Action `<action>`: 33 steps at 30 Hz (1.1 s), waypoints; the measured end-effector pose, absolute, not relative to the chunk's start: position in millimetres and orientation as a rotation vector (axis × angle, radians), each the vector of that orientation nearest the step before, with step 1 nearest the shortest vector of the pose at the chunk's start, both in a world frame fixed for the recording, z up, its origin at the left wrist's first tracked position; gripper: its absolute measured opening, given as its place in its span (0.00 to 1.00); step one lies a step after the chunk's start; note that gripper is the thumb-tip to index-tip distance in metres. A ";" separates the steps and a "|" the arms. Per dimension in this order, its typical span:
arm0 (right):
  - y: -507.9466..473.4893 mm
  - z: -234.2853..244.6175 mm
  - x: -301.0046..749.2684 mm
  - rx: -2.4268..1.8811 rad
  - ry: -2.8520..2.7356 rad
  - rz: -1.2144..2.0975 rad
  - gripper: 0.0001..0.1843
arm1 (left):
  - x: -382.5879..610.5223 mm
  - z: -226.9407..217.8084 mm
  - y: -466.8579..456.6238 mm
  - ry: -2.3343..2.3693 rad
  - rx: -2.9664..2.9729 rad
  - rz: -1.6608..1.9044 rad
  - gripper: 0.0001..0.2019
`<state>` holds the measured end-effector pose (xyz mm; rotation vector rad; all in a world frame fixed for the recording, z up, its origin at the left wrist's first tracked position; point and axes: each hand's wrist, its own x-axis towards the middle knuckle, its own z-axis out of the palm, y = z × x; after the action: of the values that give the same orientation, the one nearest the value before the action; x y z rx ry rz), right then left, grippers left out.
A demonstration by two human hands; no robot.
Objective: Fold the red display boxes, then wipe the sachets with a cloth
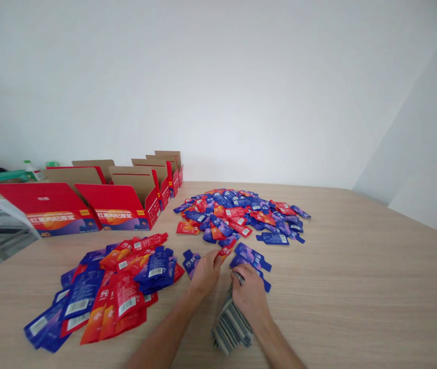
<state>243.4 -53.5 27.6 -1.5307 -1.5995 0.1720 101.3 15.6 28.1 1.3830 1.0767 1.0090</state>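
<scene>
My left hand (pixel 205 274) rests on the wooden table (pixel 357 287) and pinches a red sachet (pixel 226 249) between thumb and fingers. A blue sachet (pixel 191 261) lies just left of it. My right hand (pixel 250 297) is closed around a stack of silver-edged sachets (pixel 231 325) lying flat on the table under the palm. Two blue sachets (pixel 252 259) lie just beyond its fingers. A big loose heap of red and blue sachets (pixel 237 212) spreads farther back.
A second pile of red and blue sachets (pixel 106 287) lies at the left front. Several open red cartons (pixel 124 205) with brown flaps stand in rows at the back left. A white wall rises behind the table.
</scene>
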 end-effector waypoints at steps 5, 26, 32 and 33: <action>-60.9 42.0 237.7 -1.401 -1.548 0.198 0.08 | 79.0 30.3 -8.0 0.804 1.129 1.038 0.10; -72.8 46.8 208.2 -1.203 -1.766 0.277 0.12 | 69.7 44.7 -29.2 0.349 0.655 0.809 0.23; -64.1 38.9 219.6 -1.258 -1.698 0.212 0.12 | 74.2 43.4 -34.0 0.375 0.650 0.818 0.22; -67.1 39.8 215.5 -1.225 -1.761 0.267 0.13 | 74.8 42.6 -32.8 0.399 0.621 0.833 0.20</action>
<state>215.5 -67.1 39.8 -1.2251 -1.7606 0.2674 74.8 -32.8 42.6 0.6209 0.3992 0.8333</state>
